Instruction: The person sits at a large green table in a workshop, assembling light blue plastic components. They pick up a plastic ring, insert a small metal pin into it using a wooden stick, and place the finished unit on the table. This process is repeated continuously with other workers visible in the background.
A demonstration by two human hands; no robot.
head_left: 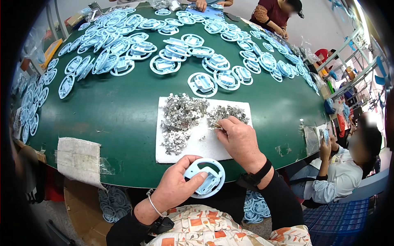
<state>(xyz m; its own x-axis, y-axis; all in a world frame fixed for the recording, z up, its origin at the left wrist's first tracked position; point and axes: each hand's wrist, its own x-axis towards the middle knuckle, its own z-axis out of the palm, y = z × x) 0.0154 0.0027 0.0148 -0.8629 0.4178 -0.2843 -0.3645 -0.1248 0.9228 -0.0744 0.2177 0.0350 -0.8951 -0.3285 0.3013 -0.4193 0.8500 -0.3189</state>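
Observation:
My left hand (179, 179) grips a light-blue plastic ring-shaped part (214, 189), like a toy steering wheel, with the thumb across its middle. The ring is held in front of the table's near edge, with its recessed hub facing up. My right hand (241, 141) is closed in a pinch over the right pile of small metal pieces (231, 112). A thin pale metal piece (215, 124) shows at its fingertips; its full shape is hidden. A larger pile of small metal pieces (180, 115) lies to the left on the same white foam sheet (211, 152).
Many light-blue rings (164, 63) cover the far part of the green table (123, 110). A whitish cloth pad (79, 159) is taped at the near left edge. A cardboard box (84, 205) with more rings sits below. Other people work beyond and at the right.

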